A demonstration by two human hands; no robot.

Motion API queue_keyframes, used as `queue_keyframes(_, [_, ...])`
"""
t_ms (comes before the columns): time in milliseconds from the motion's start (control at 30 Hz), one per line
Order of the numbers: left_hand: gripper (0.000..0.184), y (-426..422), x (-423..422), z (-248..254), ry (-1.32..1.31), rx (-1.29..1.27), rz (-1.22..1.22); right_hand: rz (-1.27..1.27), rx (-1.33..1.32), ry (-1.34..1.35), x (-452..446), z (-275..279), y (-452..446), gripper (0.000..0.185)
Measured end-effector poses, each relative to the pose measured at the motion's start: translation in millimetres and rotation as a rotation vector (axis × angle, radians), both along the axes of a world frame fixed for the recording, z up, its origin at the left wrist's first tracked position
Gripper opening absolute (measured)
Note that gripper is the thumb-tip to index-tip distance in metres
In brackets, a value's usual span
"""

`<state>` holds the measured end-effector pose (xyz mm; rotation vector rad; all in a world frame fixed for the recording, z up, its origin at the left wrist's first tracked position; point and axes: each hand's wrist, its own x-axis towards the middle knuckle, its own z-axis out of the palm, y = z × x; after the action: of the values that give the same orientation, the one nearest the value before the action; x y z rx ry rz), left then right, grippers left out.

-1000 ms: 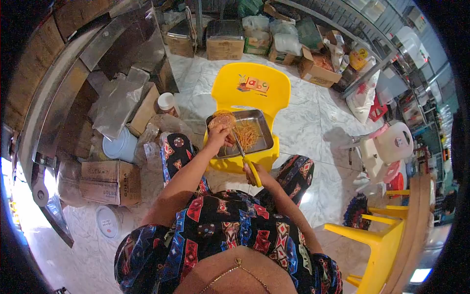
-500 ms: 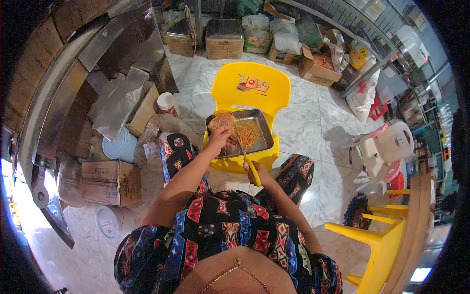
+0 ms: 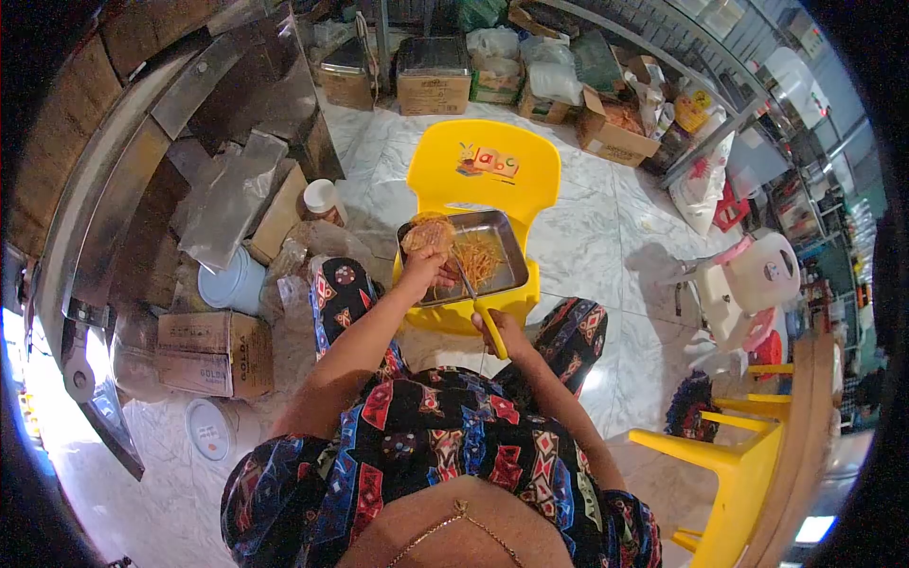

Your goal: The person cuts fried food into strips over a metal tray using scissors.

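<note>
A metal tray [image 3: 509, 248] rests on the seat of a small yellow chair [image 3: 483, 156] with "abc" on its backrest. My left hand [image 3: 431, 272] is closed on a flat, orange-brown slab of food [image 3: 428, 236] above the tray's left side; its exact kind I cannot make out. In my right hand [image 3: 507, 335] are yellow-handled scissors [image 3: 490, 328], their blades pointing up toward the left hand and the slab. Thin orange-brown strips [image 3: 479, 257] lie heaped in the tray. The blade tips are partly hidden near my left fingers.
Left of me stand a cardboard box [image 3: 214, 354], a white lidded bucket [image 3: 220, 428] and a pale blue tub [image 3: 229, 286]. Boxes and bags line the back, including an open carton [image 3: 611, 133]. A yellow stool [image 3: 734, 464] stands on the right.
The slab in my left hand has tilted slightly, showing more of its flat face. The scissors and both hands stay almost in place.
</note>
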<state>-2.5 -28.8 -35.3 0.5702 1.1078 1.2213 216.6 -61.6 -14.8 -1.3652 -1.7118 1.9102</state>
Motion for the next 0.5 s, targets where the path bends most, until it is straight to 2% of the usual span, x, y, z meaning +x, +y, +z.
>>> queue_keyframes(167, [0.011, -4.7, 1.1, 8.5, 0.008, 0.026, -0.027, 0.010, -0.020, 0.024, 0.0, -0.6, -1.1, 0.050])
queue_keyframes(233, [0.010, -8.7, 4.8, 9.5, -0.030, 0.011, -0.110, 0.035, 0.013, -0.009, -0.8, -2.5, -0.1, 0.050])
queue_keyframes(500, [0.010, -6.5, 5.9, 3.3, -0.049, -0.020, -0.075, 0.000, -0.019, -0.007, -2.2, 2.6, -1.2, 0.050])
